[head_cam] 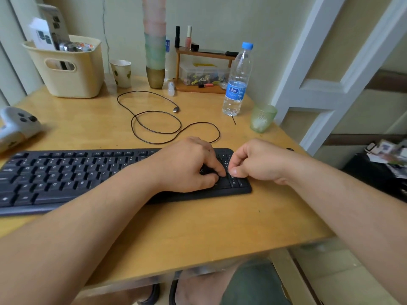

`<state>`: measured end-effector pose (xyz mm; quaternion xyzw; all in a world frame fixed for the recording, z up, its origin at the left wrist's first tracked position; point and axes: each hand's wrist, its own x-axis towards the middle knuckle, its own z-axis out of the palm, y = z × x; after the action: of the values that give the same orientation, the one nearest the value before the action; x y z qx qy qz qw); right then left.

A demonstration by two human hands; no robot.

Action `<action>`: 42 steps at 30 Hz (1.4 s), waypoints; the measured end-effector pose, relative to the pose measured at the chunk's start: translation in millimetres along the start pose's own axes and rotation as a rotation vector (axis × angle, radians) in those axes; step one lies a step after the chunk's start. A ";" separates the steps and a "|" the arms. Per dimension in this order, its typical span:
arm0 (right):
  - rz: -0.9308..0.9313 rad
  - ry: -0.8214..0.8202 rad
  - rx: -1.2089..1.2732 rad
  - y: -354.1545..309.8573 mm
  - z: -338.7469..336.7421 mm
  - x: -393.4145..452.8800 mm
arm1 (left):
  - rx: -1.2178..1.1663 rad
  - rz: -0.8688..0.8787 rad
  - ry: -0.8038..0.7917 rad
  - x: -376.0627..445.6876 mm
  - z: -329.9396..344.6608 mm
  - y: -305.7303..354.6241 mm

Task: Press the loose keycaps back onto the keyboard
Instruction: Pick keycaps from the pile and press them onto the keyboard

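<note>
A black keyboard [66, 172] lies across the wooden desk [198, 227]. My left hand [187, 166] rests over the keyboard's right part, next to the number pad. Its index finger and thumb are curled around a dark keycap [207, 170] held just above the keys. My right hand [257, 164] hovers over the number pad with its fingers curled in. Its thumb tip sits close to my left index fingertip, and I see nothing between its fingers. The keys under both hands are hidden.
The keyboard's cable [154, 119] loops behind it. A water bottle [236, 84] and a green glass [262, 117] stand at the back right near the desk edge. A cream basket [70, 69], cups and a small shelf line the back. A white controller [15, 126] lies at the left.
</note>
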<state>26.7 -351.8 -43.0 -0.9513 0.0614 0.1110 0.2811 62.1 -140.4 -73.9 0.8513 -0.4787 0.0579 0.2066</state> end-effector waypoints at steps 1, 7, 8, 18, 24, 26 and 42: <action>0.000 0.000 -0.005 -0.1 -0.1 0.3 | -0.001 -0.001 0.000 0.0 -0.2 0.3; -0.028 0.022 -0.034 -1.4 2.2 -1.2 | -0.005 -0.002 0.004 -0.3 0.8 0.7; -0.022 0.029 -0.036 -0.8 2.6 -0.6 | -0.006 -0.005 0.003 -0.2 1.0 0.5; -0.069 -0.017 -0.155 -5.3 -3.2 -2.0 | -0.005 -0.002 0.012 0.1 1.2 -0.1; -0.003 0.018 -0.111 -5.4 -0.5 1.8 | 0.000 -0.008 0.007 -0.1 1.1 1.7; 0.029 0.007 -0.095 -6.8 -1.4 3.7 | 0.000 -0.009 0.008 0.4 1.8 1.5; 0.113 -0.102 -0.102 -19.0 -6.2 12.3 | 0.022 0.015 -0.027 1.6 6.8 -2.0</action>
<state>43.1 -340.0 -31.0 -0.9524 0.0948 0.1781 0.2286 63.9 -143.5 -80.2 0.8506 -0.4872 0.0531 0.1902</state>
